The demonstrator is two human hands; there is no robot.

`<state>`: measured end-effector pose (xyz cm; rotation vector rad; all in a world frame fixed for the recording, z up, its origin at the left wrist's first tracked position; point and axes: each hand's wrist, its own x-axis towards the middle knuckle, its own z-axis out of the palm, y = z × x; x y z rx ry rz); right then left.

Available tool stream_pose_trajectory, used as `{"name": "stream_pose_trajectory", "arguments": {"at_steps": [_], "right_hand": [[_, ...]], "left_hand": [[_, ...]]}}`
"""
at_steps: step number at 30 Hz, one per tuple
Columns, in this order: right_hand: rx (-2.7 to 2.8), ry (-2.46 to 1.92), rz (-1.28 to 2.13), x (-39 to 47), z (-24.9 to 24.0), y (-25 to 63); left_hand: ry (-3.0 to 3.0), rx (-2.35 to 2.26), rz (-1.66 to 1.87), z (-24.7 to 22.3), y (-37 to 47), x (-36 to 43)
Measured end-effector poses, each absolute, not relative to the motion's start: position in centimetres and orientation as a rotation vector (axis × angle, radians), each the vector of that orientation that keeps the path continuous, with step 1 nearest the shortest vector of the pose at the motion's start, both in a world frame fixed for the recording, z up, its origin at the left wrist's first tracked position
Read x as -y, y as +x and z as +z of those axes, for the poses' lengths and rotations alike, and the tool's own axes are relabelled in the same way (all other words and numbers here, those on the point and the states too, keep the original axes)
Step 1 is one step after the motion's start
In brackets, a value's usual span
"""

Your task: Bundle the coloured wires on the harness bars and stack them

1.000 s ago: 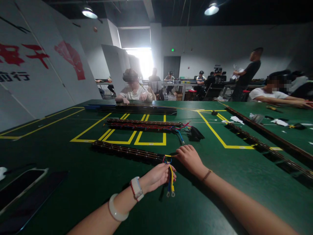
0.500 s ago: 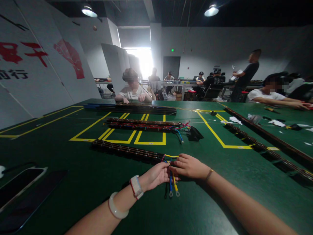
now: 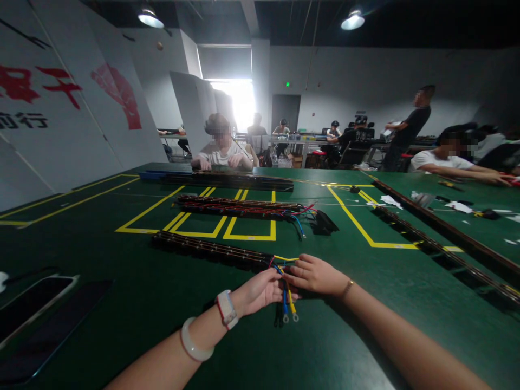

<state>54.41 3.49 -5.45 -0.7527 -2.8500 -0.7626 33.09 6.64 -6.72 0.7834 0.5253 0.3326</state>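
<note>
My left hand [image 3: 264, 291] is closed on a bunch of wires, thumb on top, near the right end of a long dark bar assembly [image 3: 215, 251] with copper-coloured strips. My right hand [image 3: 317, 275] pinches the same wires from the other side, fingertips meeting the left thumb. Below the fingers hang a blue wire [image 3: 285, 303] and a yellow wire [image 3: 291, 300], each with a metal ring terminal at its end. Another yellow wire [image 3: 285, 258] runs from the bar's end towards my right fingers. Exactly which wires each hand grips is partly hidden.
A second bar assembly [image 3: 239, 206] with red and blue wires lies beyond; long dark bars [image 3: 244, 181] are behind it. More bars [image 3: 426, 238] run along the right. Two dark flat devices [image 3: 52, 330] lie at left. A co-worker [image 3: 222, 151] sits across the green table [image 3: 162, 303].
The hanging blue and yellow wires have shifted slightly up and right. Both hands stay nearly in place, still together at the wires.
</note>
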Motion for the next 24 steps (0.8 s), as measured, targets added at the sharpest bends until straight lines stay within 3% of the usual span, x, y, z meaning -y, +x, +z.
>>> {"name": "stream_pose_trajectory", "arguments": {"at_steps": [11, 16, 24], "right_hand": [[2.270, -1.281, -0.385, -5.5, -3.6, 49.8], [2.364, -1.404, -0.347, -7.4, -2.2, 46.0], [2.473, -1.431, -0.416, -9.5, -3.8, 44.0]], "left_hand": [[0.830, -0.511, 0.373, -6.3, 33.0, -6.3], [0.833, -0.506, 0.390, -6.4, 33.1, -6.2], [0.864, -0.510, 0.371, -6.7, 33.2, -6.3]]}}
